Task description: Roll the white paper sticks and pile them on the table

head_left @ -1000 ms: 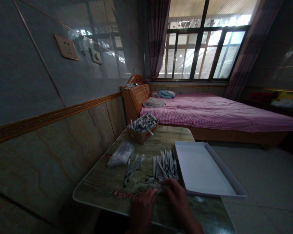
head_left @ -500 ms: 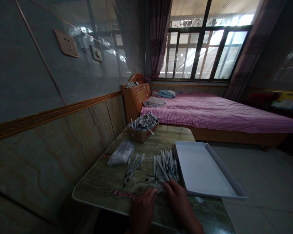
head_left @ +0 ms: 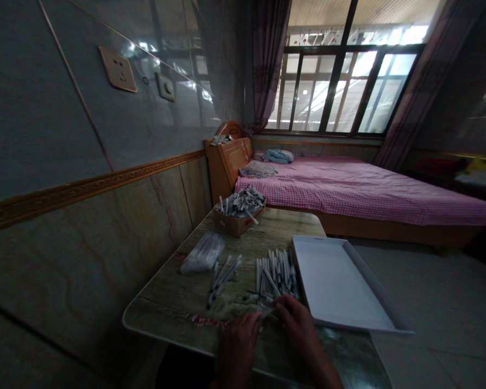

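Two bare hands work over the near edge of a marbled table, a slim pale piece between them. The right hand pinches one end with thumb and fingers together; the fingertips of the left hand meet the other, though whether they clamp it cannot be told. Left of the hands, a red-and-white patch marks the tabletop, well in from the near left corner. Just beyond the right hand, a bank of pens lies packed side by side, one slanting across the top. A white tray stands beside them, reaching out over the right edge. Loose pens lie toward the left edge, near a clear plastic bag. At the far left corner, a cardboard box brims with a jumbled heap of pens. Beyond the far edge, a bed in pink check stretches beneath a bright window.
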Tool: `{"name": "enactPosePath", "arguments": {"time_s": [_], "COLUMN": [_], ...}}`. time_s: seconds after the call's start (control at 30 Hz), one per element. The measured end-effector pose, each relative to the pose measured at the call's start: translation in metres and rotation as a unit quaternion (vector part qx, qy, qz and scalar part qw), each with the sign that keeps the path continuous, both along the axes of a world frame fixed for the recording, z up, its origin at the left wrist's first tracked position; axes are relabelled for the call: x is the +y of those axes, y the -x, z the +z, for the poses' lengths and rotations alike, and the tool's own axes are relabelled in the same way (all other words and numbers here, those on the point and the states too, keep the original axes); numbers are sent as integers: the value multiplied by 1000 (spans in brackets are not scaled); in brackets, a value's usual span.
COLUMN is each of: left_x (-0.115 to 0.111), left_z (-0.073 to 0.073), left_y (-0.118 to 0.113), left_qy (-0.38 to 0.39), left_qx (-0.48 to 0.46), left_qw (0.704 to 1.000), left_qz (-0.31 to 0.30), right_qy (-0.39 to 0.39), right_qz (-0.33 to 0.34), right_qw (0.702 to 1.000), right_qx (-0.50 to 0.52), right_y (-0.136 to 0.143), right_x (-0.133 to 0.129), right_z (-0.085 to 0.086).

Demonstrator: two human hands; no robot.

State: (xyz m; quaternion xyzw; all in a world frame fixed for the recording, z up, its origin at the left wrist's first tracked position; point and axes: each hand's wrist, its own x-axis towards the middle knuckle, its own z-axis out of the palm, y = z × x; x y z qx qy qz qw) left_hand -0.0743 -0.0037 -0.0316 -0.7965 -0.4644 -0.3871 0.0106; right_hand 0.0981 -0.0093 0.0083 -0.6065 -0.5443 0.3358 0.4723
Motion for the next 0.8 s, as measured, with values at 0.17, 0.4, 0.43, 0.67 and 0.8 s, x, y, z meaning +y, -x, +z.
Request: {"name": "enactPosePath", "arguments": {"time_s": [0.17,0.4,0.43,0.67,0.8], "left_x": [0,-2,-2,-2,-2], "left_z": [1,-2,-1,4,8], "left_y": [0,0,0,-1,-1], "left_qy": [5,15,15,-8,-18], "left_qx": [-19,-14,-16,-28,-30], "left_qw": [1000,1000,1000,1000,999], "left_qz": [5,19,19,8,6], "right_qy": [-38,17,18,-11,-42], "right_qz": [-25,-32,-31,-37,-50], "right_qw": [990,951,949,959,972], "right_qx": [-135,-308,-314,-279,-228], "right_y": [-5,5,5,1,-1], "right_x": [11,24,23,20,14], "right_z": [11,19,20,16,13]}}
